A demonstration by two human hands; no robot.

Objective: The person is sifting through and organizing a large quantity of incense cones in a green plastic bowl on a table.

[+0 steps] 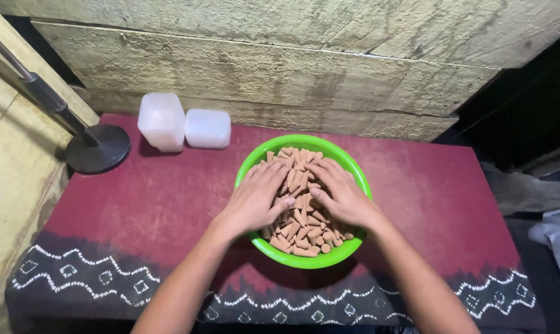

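Note:
A bright green round bowl (338, 252) sits in the middle of a dark red cloth-covered table (156, 192). It is heaped with several small tan cones (301, 232). My left hand (255, 198) lies palm down on the left side of the heap, fingers spread. My right hand (338, 192) lies palm down on the right side, fingers spread too. Both hands touch the cones and neither one closes around any.
Two translucent white plastic containers (161, 120) (207, 128) stand at the back left of the table. A black round stand base (97, 148) with a slanted pole is at the far left. Rough wooden planks (261, 68) form the wall behind. The cloth has a white zigzag border (88, 272) at the near edge.

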